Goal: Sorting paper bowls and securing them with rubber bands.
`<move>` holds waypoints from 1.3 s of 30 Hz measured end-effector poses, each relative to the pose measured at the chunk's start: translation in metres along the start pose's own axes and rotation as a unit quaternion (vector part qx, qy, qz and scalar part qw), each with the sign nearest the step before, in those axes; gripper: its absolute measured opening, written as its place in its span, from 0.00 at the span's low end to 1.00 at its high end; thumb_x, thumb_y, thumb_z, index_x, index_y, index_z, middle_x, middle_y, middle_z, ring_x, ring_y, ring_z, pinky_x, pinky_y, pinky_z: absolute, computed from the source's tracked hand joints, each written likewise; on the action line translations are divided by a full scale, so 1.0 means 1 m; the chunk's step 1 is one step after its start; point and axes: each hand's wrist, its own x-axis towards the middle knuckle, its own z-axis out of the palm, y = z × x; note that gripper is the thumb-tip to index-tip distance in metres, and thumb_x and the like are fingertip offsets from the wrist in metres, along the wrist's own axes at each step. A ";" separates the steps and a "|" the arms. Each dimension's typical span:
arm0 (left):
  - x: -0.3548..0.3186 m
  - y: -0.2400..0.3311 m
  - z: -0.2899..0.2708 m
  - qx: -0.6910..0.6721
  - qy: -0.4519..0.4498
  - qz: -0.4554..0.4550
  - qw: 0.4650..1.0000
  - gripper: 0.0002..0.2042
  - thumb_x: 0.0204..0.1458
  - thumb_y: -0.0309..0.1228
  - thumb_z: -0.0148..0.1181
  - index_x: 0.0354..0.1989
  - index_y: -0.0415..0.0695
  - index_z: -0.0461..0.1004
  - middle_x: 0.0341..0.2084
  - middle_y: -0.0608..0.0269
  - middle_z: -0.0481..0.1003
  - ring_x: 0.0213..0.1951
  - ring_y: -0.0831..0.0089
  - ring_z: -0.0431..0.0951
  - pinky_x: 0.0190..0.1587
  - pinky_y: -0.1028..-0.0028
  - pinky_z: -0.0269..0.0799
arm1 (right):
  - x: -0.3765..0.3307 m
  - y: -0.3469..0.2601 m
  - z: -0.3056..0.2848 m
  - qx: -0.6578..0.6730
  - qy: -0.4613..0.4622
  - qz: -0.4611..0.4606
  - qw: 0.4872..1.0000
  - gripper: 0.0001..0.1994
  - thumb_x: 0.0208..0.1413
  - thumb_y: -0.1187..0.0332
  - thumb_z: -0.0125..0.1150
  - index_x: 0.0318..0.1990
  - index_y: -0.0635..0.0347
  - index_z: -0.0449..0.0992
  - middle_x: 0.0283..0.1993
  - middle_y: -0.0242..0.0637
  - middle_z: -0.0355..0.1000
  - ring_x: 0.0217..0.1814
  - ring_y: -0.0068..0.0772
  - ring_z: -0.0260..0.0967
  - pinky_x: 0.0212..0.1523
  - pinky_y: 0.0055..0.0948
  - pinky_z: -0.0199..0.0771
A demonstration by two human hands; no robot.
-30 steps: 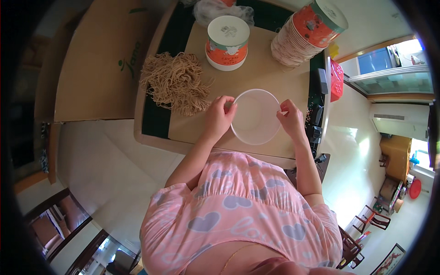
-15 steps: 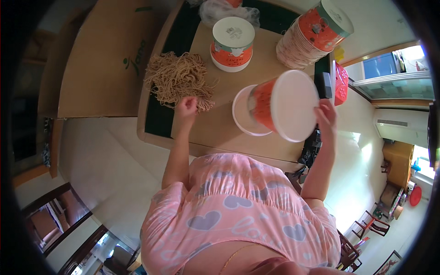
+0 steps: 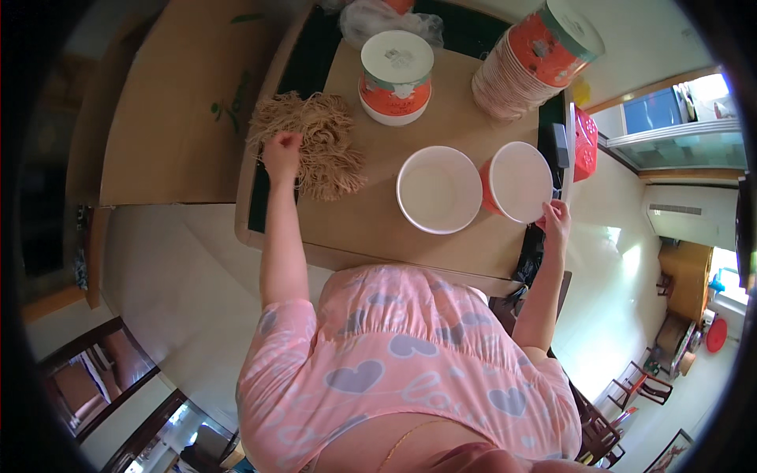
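Observation:
A tangled heap of thin tan cords (image 3: 323, 154) lies at the left of the table. My left hand (image 3: 282, 154) is at its left side, fingers curled and closed on cords; how many is hidden. On the right, a round orange paper bucket (image 3: 487, 185) with a white rim and white inside stands mouth up. My right hand (image 3: 556, 219) pinches its rim at the near right. Close to its left stands another open bucket (image 3: 439, 191), its white inside facing up.
Behind them, upside-down orange and green buckets (image 3: 397, 91) stand stacked. A taller nested stack (image 3: 516, 79) leans at the far right. Clear plastic wrap (image 3: 386, 24) lies at the back. A large cardboard box (image 3: 177, 110) borders the table's left; a red basket (image 3: 584, 143) is beyond its right edge.
The bucket in my right hand, earlier tilted above the other one, now stands to its right. My left hand has moved from the heap's near edge up and left.

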 end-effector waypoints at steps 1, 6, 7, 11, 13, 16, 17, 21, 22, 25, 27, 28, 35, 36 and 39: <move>0.004 0.008 -0.015 -0.076 0.013 -0.005 0.997 0.10 0.50 0.35 0.63 0.38 0.43 0.76 0.31 0.63 0.76 0.34 0.72 0.76 0.37 0.73 0.70 | -0.002 -0.002 0.005 0.000 -0.005 0.007 1.000 0.09 0.54 0.67 0.61 0.40 0.59 0.71 0.25 0.30 0.70 0.21 0.18 0.66 0.23 0.21 0.72; -0.018 0.123 -0.115 -0.355 0.173 0.078 0.915 0.07 0.54 0.33 0.61 0.36 0.43 0.75 0.31 0.66 0.76 0.34 0.77 0.73 0.38 0.78 0.68 | -0.021 -0.023 0.015 -0.262 0.105 -0.222 0.933 0.12 0.56 0.69 0.60 0.46 0.62 0.72 0.44 0.37 0.71 0.42 0.27 0.71 0.39 0.26 0.73; -0.028 0.141 -0.135 -0.406 0.156 0.149 0.888 0.07 0.54 0.32 0.60 0.36 0.43 0.74 0.30 0.66 0.75 0.32 0.78 0.72 0.37 0.78 0.68 | -0.034 -0.038 0.022 -0.260 0.105 -0.221 0.934 0.12 0.56 0.69 0.60 0.46 0.62 0.72 0.44 0.37 0.71 0.42 0.27 0.71 0.39 0.26 0.73; -0.077 0.175 -0.161 -0.464 -0.003 0.298 0.834 0.04 0.56 0.30 0.57 0.36 0.44 0.73 0.28 0.68 0.74 0.27 0.83 0.69 0.33 0.80 0.66 | -0.089 -0.079 0.057 -0.074 -0.007 -0.268 0.961 0.07 0.59 0.74 0.53 0.43 0.63 0.75 0.42 0.37 0.74 0.43 0.26 0.71 0.39 0.25 0.72; -0.115 0.181 -0.130 -0.364 -0.020 0.223 0.904 0.02 0.55 0.28 0.58 0.35 0.45 0.73 0.26 0.70 0.74 0.27 0.85 0.69 0.32 0.82 0.66 | -0.134 -0.095 0.090 0.029 -0.158 -0.255 0.953 0.08 0.61 0.73 0.51 0.42 0.65 0.76 0.43 0.36 0.74 0.44 0.25 0.71 0.43 0.23 0.70; -0.162 0.185 -0.072 -0.210 -0.249 0.219 0.920 0.03 0.50 0.25 0.63 0.28 0.43 0.75 0.22 0.71 0.72 0.25 0.84 0.69 0.27 0.82 0.65 | -0.178 -0.102 0.136 0.096 -0.349 -0.133 0.923 0.11 0.62 0.72 0.50 0.47 0.66 0.74 0.43 0.36 0.73 0.47 0.25 0.69 0.49 0.22 0.67; -0.175 0.182 -0.056 -0.146 -0.266 0.256 0.918 0.03 0.49 0.24 0.63 0.28 0.42 0.75 0.21 0.66 0.72 0.22 0.80 0.71 0.25 0.79 0.64 | -0.184 -0.097 0.147 0.131 -0.378 -0.094 0.912 0.11 0.62 0.71 0.51 0.48 0.66 0.75 0.42 0.35 0.74 0.46 0.23 0.70 0.48 0.21 0.67; -0.203 0.147 -0.014 -0.105 -0.264 0.274 0.919 0.03 0.46 0.23 0.62 0.28 0.41 0.74 0.23 0.59 0.74 0.22 0.68 0.74 0.24 0.72 0.67 | -0.183 -0.069 0.159 0.199 -0.373 0.045 0.905 0.11 0.60 0.69 0.55 0.43 0.68 0.76 0.38 0.32 0.75 0.42 0.20 0.70 0.47 0.20 0.69; -0.208 0.144 -0.012 -0.105 -0.262 0.274 0.919 0.03 0.46 0.23 0.61 0.28 0.41 0.74 0.23 0.59 0.74 0.22 0.66 0.74 0.25 0.71 0.68 | -0.181 -0.058 0.157 0.211 -0.371 0.059 0.902 0.11 0.61 0.68 0.54 0.42 0.68 0.76 0.38 0.33 0.75 0.41 0.21 0.70 0.46 0.21 0.69; -0.220 0.126 -0.006 -0.041 -0.315 0.274 0.908 0.03 0.45 0.26 0.61 0.27 0.42 0.75 0.25 0.57 0.75 0.27 0.59 0.76 0.30 0.66 0.71 | -0.173 -0.049 0.144 0.267 -0.351 0.116 0.890 0.11 0.63 0.66 0.51 0.41 0.67 0.75 0.39 0.36 0.75 0.40 0.24 0.71 0.45 0.23 0.71; -0.226 0.112 0.002 -0.002 -0.398 0.260 0.880 0.04 0.43 0.28 0.61 0.26 0.42 0.75 0.25 0.55 0.76 0.31 0.57 0.77 0.36 0.62 0.73 | -0.166 -0.049 0.132 0.348 -0.308 0.168 0.870 0.12 0.65 0.64 0.45 0.39 0.63 0.73 0.37 0.37 0.74 0.38 0.28 0.72 0.43 0.25 0.73; -0.226 0.105 0.007 -0.003 -0.397 0.259 0.881 0.04 0.43 0.28 0.61 0.26 0.42 0.75 0.25 0.55 0.76 0.31 0.57 0.77 0.36 0.62 0.73 | -0.159 -0.044 0.123 0.370 -0.314 0.165 0.859 0.12 0.66 0.64 0.45 0.38 0.62 0.72 0.35 0.35 0.73 0.36 0.27 0.72 0.41 0.25 0.73; -0.223 0.087 0.032 0.050 -0.438 0.298 0.847 0.04 0.43 0.28 0.60 0.24 0.42 0.75 0.26 0.56 0.75 0.31 0.57 0.77 0.36 0.63 0.73 | -0.148 -0.027 0.099 0.336 -0.282 0.132 0.889 0.11 0.66 0.64 0.44 0.36 0.60 0.70 0.20 0.24 0.57 0.21 0.15 0.52 0.23 0.17 0.54; -0.223 0.089 0.034 0.045 -0.435 0.319 0.841 0.04 0.42 0.28 0.60 0.25 0.42 0.75 0.27 0.56 0.75 0.32 0.57 0.76 0.37 0.63 0.73 | -0.146 -0.024 0.095 0.275 -0.296 0.115 0.908 0.12 0.66 0.63 0.44 0.35 0.60 0.71 0.19 0.22 0.56 0.20 0.13 0.51 0.21 0.17 0.51; -0.219 0.108 0.038 -0.089 -0.408 0.334 0.845 0.04 0.44 0.27 0.61 0.26 0.41 0.76 0.28 0.57 0.74 0.34 0.58 0.75 0.39 0.64 0.72 | -0.148 -0.028 0.093 0.135 -0.282 0.081 0.946 0.12 0.66 0.63 0.46 0.34 0.59 0.73 0.18 0.19 0.53 0.19 0.11 0.48 0.19 0.16 0.46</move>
